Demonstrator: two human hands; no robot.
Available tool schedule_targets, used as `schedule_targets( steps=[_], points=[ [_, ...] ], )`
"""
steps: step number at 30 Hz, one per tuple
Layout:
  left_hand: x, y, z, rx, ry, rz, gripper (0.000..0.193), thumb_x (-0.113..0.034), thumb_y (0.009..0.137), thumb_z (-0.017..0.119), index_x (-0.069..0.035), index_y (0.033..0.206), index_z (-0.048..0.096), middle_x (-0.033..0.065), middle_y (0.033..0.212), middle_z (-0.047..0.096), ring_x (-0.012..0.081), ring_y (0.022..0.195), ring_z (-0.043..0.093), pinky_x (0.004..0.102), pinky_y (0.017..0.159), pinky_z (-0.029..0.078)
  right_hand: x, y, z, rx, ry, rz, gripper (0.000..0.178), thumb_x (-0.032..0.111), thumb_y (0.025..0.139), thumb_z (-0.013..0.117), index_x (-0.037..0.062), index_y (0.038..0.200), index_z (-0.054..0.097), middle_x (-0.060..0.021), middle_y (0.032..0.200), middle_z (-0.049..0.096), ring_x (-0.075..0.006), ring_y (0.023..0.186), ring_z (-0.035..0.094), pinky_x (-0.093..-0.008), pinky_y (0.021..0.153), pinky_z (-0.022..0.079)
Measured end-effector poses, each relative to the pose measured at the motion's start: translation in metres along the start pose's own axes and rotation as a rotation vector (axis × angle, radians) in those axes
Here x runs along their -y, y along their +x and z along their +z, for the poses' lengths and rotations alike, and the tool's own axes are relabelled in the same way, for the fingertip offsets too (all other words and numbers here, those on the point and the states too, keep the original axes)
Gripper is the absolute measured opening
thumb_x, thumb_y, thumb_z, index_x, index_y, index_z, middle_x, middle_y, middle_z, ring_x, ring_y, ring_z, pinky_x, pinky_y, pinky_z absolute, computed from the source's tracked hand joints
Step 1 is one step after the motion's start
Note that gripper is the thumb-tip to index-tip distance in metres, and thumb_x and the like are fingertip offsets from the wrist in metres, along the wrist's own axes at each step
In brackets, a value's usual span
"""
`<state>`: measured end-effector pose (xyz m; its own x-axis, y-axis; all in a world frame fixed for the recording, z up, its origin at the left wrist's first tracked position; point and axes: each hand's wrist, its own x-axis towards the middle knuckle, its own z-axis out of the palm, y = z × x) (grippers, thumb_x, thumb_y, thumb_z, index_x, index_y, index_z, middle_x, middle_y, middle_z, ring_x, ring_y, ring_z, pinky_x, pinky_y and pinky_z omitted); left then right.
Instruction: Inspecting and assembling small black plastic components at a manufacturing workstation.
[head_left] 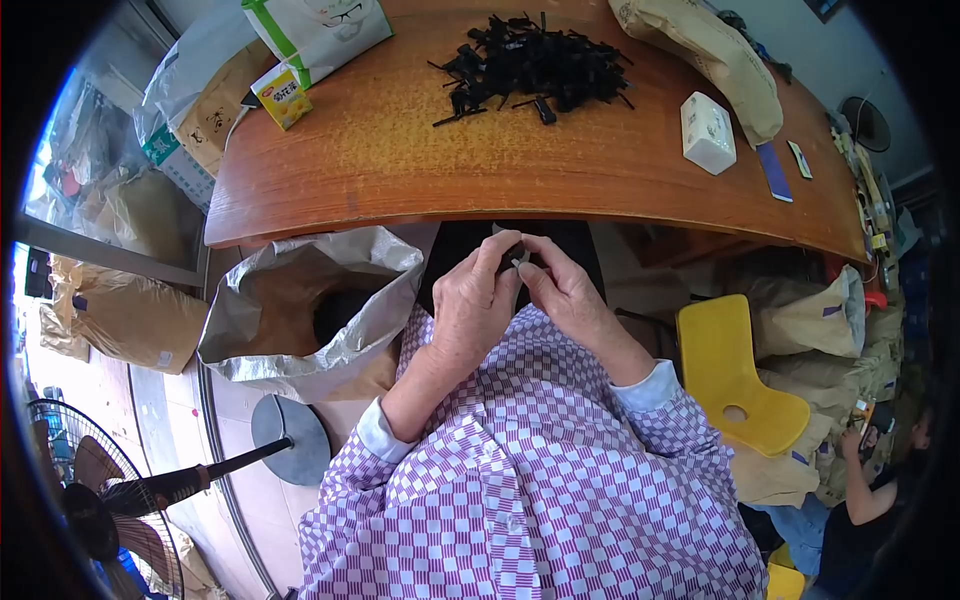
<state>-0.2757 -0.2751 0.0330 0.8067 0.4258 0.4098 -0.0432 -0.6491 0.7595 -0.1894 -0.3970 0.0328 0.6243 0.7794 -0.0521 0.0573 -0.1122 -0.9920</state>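
Note:
Both my hands meet just below the near edge of the wooden table (520, 165), over my lap. My left hand (472, 300) and my right hand (565, 290) pinch one small black-and-pale part (518, 256) between their fingertips; most of it is hidden by the fingers. A heap of small black plastic parts (535, 65) lies far up on the table, well beyond both hands. My sleeves are purple-and-white checked.
An open silver-lined sack (300, 310) with dark contents stands left of my lap. On the table lie a yellow carton (281, 96), a white tissue box (707, 132) and a brown paper bag (715, 55). A yellow chair (735, 375) stands right; a fan (95, 495) lower left; another person (870, 500) lower right.

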Motion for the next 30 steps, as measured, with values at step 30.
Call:
schedule_targets(
  steps=[30],
  points=[
    [0.001,-0.004,-0.002,0.548,-0.822,-0.473,0.044,0.0,0.09,0.054,-0.002,0.132,0.041,0.0073,0.097,0.059,0.0116,0.077,0.063,0.0208,0.065,0.052,-0.008,-0.011,-0.033,0.165,0.553,0.183,0.011,0.016,0.088,0.064,0.006,0.094,0.061,0.0072,0.071,0.053,0.0018,0.055,0.041,-0.0143,0.046,0.031]
  ],
)
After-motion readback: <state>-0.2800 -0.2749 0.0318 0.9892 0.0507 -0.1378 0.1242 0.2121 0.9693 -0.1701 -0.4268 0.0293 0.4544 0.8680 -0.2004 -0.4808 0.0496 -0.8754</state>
